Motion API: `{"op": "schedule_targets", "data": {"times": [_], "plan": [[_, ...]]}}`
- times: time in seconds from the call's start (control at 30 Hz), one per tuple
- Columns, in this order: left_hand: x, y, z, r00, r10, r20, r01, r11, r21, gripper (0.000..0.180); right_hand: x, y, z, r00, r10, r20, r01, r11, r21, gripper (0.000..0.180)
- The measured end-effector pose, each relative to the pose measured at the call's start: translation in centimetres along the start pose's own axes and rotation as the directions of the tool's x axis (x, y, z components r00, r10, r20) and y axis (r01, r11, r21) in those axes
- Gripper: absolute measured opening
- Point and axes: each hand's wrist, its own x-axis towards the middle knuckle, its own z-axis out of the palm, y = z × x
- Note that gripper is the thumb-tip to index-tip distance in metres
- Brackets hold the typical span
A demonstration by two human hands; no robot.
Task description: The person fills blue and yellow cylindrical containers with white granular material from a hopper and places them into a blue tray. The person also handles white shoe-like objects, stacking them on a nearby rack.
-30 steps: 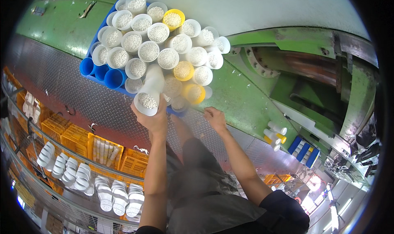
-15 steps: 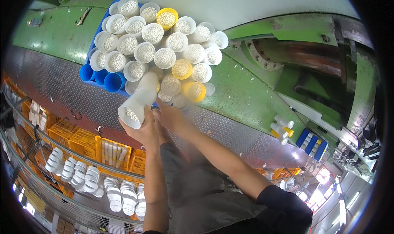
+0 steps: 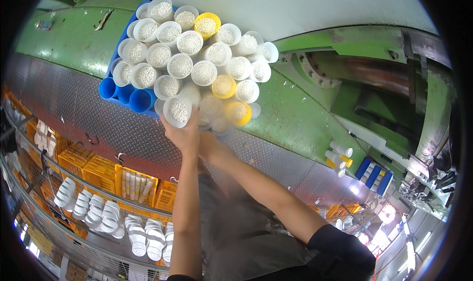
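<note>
Left hand (image 3: 183, 133) curls around a white plastic tube (image 3: 178, 109) at the stack's near edge. Right hand (image 3: 209, 142), beside it, grip unclear. The tube looks light, stiff, smooth; best gripped around its body. Beyond, stacked tubes (image 3: 197, 59) fill a blue crate (image 3: 120, 90).

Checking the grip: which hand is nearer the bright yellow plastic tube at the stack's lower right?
Right. The right hand sits just below-left of the yellow tube; the left hand is farther left, under a white tube.
</note>
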Motion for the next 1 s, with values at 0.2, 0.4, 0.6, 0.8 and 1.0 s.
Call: {"op": "schedule_targets", "data": {"times": [0.2, 0.4, 0.6, 0.8, 1.0], "plan": [[1.9, -1.1, 2.3, 0.995, -0.066, 0.076, 0.05, 0.981, 0.19, 0.056, 0.1, -1.4, -1.2, 0.979, 0.181, 0.099, -0.188, 0.98, 0.067, 0.026], [1.7, -2.6, 1.3, 0.966, -0.071, 0.25, 0.004, 0.966, 0.258, 0.068, -0.4, 0.5, 0.9, 0.99, 0.103, 0.098, -0.102, 0.995, -0.016, 0.029], [1.4, -2.1, -1.8, 0.943, -0.077, 0.322, 0.083, 0.997, -0.004, 0.052, -3.0, -1.8, -4.9, 0.991, -0.089, 0.097, 0.106, 0.978, -0.18, 0.023], [6.7, 0.3, -6.5, 0.992, 0.117, 0.039, -0.123, 0.968, 0.217, 0.047, 3.5, -10.8, -13.1, 0.861, -0.358, -0.361, 0.284, 0.927, -0.244, 0.007], [13.1, -0.5, -6.1, 0.916, 0.346, 0.201, -0.398, 0.847, 0.353, 0.072, 16.1, -16.7, -11.3, 0.868, -0.416, -0.27, 0.178, 0.77, -0.612, 0.01]]}}
